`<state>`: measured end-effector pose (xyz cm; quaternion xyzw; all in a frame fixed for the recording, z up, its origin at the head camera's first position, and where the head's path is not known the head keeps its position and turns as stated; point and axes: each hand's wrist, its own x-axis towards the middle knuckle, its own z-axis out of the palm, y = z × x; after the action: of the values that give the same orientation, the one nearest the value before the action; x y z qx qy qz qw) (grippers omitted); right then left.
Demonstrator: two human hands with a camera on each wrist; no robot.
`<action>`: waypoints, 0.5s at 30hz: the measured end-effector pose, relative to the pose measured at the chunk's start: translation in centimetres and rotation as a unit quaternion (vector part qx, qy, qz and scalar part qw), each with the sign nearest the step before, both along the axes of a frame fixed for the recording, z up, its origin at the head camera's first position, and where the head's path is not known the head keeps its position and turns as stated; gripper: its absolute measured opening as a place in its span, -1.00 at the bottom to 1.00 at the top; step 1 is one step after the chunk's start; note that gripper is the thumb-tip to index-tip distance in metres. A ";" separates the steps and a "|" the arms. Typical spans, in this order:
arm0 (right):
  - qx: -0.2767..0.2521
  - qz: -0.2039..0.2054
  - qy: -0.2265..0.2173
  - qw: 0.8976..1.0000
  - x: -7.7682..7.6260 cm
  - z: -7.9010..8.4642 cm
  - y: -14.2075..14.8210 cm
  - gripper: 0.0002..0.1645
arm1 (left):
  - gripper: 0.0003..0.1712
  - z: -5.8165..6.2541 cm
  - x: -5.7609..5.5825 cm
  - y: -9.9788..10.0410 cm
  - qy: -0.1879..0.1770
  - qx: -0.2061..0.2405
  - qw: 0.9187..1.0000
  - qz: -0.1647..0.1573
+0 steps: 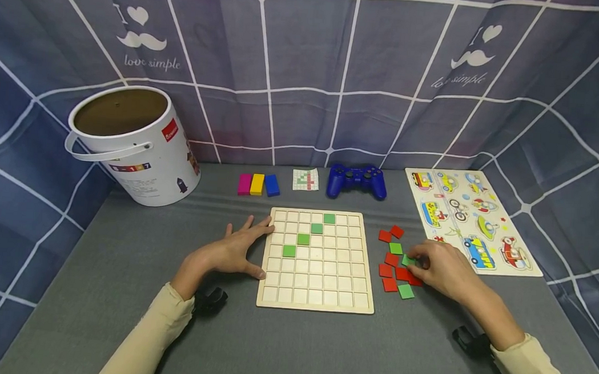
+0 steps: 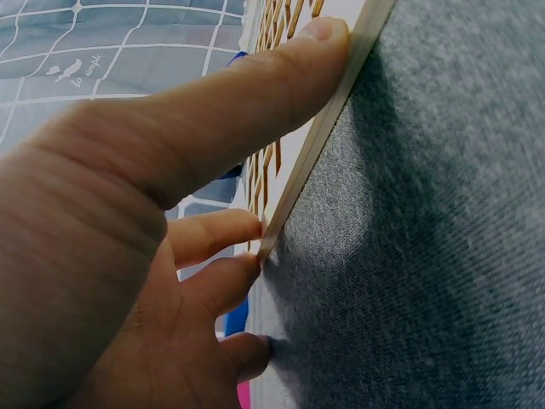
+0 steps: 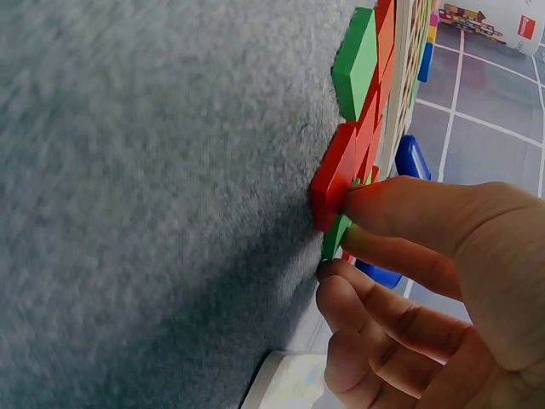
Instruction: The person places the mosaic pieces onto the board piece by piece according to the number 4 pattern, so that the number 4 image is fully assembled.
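Note:
A pale wooden grid board (image 1: 314,310) lies on the grey table. Several green tiles run diagonally in its upper cells, like the green tile (image 1: 304,239). My left hand (image 1: 234,249) rests against the board's left edge, fingers spread, thumb on the rim; the left wrist view shows the thumb (image 2: 255,98) over that edge. Right of the board lies a loose group of square tiles, among them a red tile (image 1: 385,270) and a green tile (image 1: 406,291). My right hand (image 1: 444,267) pinches one green tile (image 3: 335,237) at the group's right side; its fingers partly hide it.
A white bucket (image 1: 150,181) stands at the back left. Along the back lie magenta, yellow and blue blocks (image 1: 257,185), a small pattern card (image 1: 305,180) and a blue game controller (image 1: 357,180). A vehicle picture board (image 1: 502,245) lies at the right, close behind my right hand.

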<state>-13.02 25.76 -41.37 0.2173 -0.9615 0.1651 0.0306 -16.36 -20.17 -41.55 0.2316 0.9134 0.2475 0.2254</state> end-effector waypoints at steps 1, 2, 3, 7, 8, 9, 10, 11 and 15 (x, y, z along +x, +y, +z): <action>0.000 0.001 0.000 1.000 0.0 0.0 0.1 -0.82 | 0.25 0.0 0.0 0.0 0.000 -0.001 1.000 0.000; -0.001 0.001 -0.001 1.000 -0.1 0.0 0.1 -0.82 | 0.25 0.0 0.0 0.0 0.001 -0.001 1.000 0.001; -0.003 0.000 0.000 1.000 -0.1 0.0 0.1 -0.82 | 0.25 0.0 0.0 0.0 0.002 -0.001 1.000 0.001; -0.009 -0.008 0.011 1.000 -0.1 -0.3 0.2 -0.75 | 0.24 -0.1 0.0 0.0 0.003 0.002 1.000 -0.005; -0.011 -0.008 0.016 1.000 -0.1 -0.3 0.1 -0.74 | 0.24 -0.1 0.0 0.0 0.003 0.003 1.000 -0.007; -0.013 -0.008 0.022 1.000 -0.1 -0.4 -0.1 -0.72 | 0.24 -0.1 0.0 0.0 0.003 0.004 1.000 -0.009; -0.015 -0.007 0.028 0.999 0.0 -0.4 -0.3 -0.71 | 0.24 -0.1 0.0 0.0 0.002 0.003 1.000 -0.010; -0.018 -0.005 0.035 0.999 0.0 -0.3 -0.5 -0.71 | 0.24 -0.1 0.0 0.0 0.002 0.003 1.000 -0.009; -0.033 0.011 0.056 0.998 0.0 0.0 -2.3 -0.72 | 0.24 -0.1 0.0 -0.1 0.004 0.000 1.000 -0.006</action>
<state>-13.00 23.43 -41.39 0.2352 -0.9499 0.1851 0.0896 -16.38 -20.23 -41.67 0.2380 0.9127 0.2457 0.2236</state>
